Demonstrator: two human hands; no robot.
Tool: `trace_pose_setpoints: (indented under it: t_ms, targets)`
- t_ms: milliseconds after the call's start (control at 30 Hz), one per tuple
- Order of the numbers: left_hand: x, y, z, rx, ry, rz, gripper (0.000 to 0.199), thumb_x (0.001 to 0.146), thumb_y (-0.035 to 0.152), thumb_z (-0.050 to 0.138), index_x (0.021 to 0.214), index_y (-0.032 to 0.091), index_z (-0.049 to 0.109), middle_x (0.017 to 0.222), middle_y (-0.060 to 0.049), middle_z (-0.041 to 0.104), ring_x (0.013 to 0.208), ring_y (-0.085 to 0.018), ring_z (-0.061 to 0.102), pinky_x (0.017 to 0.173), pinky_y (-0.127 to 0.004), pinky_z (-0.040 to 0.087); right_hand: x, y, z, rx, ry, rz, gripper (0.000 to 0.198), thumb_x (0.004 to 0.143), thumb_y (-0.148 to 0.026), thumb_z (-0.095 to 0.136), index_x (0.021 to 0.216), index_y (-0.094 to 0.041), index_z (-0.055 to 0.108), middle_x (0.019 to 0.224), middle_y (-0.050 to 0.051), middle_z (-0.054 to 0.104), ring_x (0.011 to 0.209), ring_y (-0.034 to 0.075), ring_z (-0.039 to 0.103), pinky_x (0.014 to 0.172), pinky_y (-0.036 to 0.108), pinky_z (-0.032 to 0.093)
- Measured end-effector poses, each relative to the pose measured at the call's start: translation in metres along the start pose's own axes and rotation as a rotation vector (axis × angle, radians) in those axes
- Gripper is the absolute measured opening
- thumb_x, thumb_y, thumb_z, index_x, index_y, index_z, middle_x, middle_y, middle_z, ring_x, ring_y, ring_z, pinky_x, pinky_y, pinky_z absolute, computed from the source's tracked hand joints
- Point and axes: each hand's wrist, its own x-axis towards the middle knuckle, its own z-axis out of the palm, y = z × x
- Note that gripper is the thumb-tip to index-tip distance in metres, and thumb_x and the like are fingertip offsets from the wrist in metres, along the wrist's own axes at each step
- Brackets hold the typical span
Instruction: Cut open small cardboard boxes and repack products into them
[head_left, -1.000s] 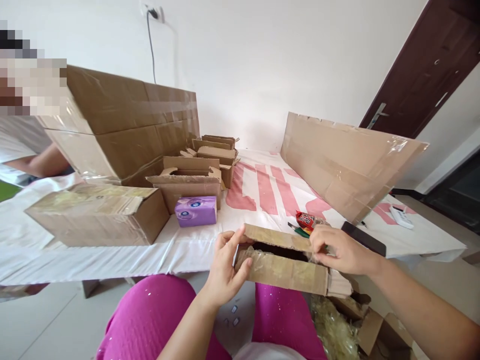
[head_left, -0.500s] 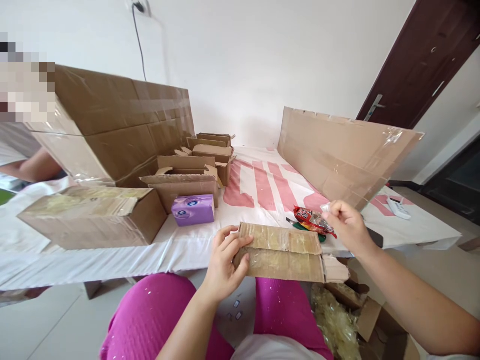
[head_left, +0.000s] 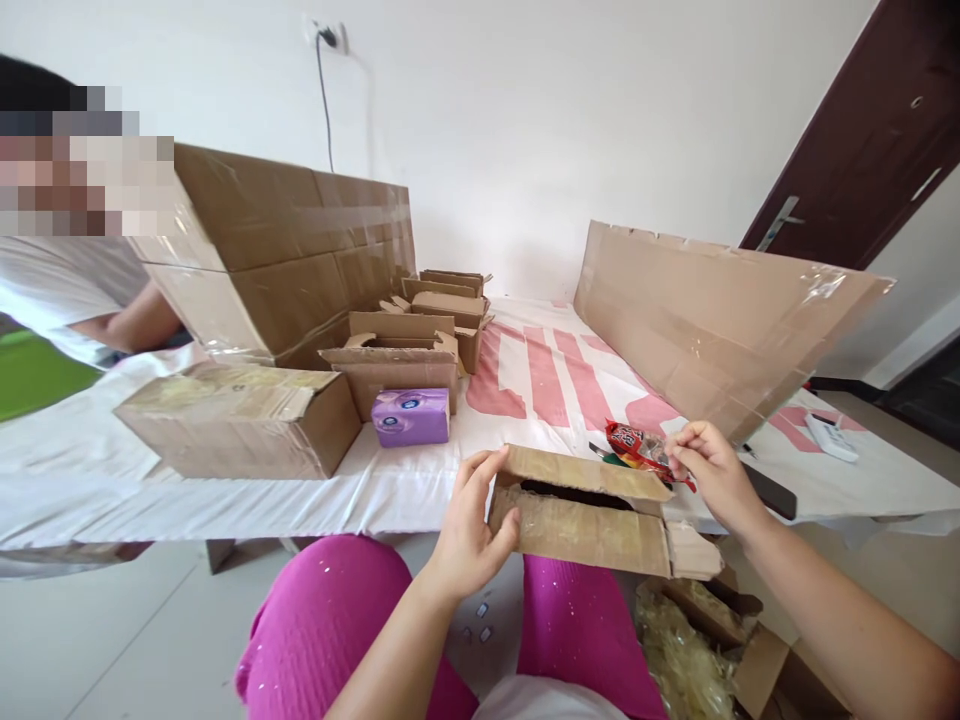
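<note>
My left hand (head_left: pixel 474 525) grips the left end of a small flattish cardboard box (head_left: pixel 592 535), thumb on the near flap and fingers at the far one. A dark gap shows between the two long top flaps, and a torn flap sticks out at the right end. My right hand (head_left: pixel 709 470) is closed in a pinch at the right end of a red-and-clear plastic packet (head_left: pixel 634 445). Whether the fingertips hold the packet itself or something small is too hard to make out. A green object (head_left: pixel 613 460) with a dark tip lies partly under the packet.
A purple tissue pack (head_left: pixel 410 417) and a long taped box (head_left: pixel 240 420) stand left, with several open cartons (head_left: pixel 397 375) behind. Large cardboard panels flank the cloth-covered table. A black phone (head_left: pixel 771 492) lies right. A person sits far left; scraps fill a floor carton.
The box's top flaps have parted, opening a dark slot between them. My right hand has lowered slightly toward the red packet. The whole view has shifted, so the scene sits farther right.
</note>
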Motion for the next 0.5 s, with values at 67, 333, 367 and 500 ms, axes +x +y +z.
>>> trace_pose_setpoints:
  t_ms: [67, 333, 367, 500]
  targets:
    - [-0.001, 0.000, 0.001, -0.051, -0.006, -0.006, 0.067, 0.084, 0.019, 0.052, 0.144, 0.023, 0.023, 0.133, -0.015, 0.049, 0.126, -0.027, 0.047, 0.104, -0.049, 0.040, -0.001, 0.002, -0.001, -0.051, -0.031, -0.007, 0.028, 0.078, -0.047, 0.066, 0.074, -0.024, 0.049, 0.066, -0.002, 0.058, 0.057, 0.014, 0.055, 0.051, 0.027, 0.046]
    - [0.007, 0.008, -0.010, 0.027, -0.226, -0.067, 0.060, 0.077, 0.016, 0.053, 0.136, 0.024, 0.044, 0.156, -0.014, 0.027, 0.133, -0.032, 0.041, 0.105, -0.053, 0.040, -0.005, 0.030, 0.004, -0.062, 0.047, -0.029, 0.049, 0.071, -0.056, 0.071, 0.060, -0.025, 0.036, 0.065, -0.001, 0.060, 0.052, 0.014, 0.052, 0.045, 0.027, 0.044]
    - [0.008, 0.010, -0.012, 0.037, -0.266, -0.071, 0.064, 0.075, 0.014, 0.052, 0.138, 0.024, 0.044, 0.156, -0.013, 0.029, 0.134, -0.032, 0.041, 0.106, -0.052, 0.040, -0.007, 0.036, 0.007, -0.039, 0.017, 0.000, 0.048, 0.069, -0.058, 0.072, 0.063, -0.025, 0.038, 0.060, -0.003, 0.057, 0.047, 0.013, 0.049, 0.041, 0.026, 0.041]
    - [0.012, 0.015, -0.018, 0.054, -0.335, -0.119, 0.079, 0.067, 0.009, 0.048, 0.144, 0.024, 0.037, 0.150, -0.010, 0.040, 0.139, -0.028, 0.037, 0.112, -0.050, 0.035, -0.017, 0.054, 0.023, 0.002, -0.141, 0.065, 0.038, 0.074, -0.059, 0.067, 0.089, -0.026, 0.054, 0.058, -0.003, 0.059, 0.044, 0.016, 0.052, 0.038, 0.027, 0.039]
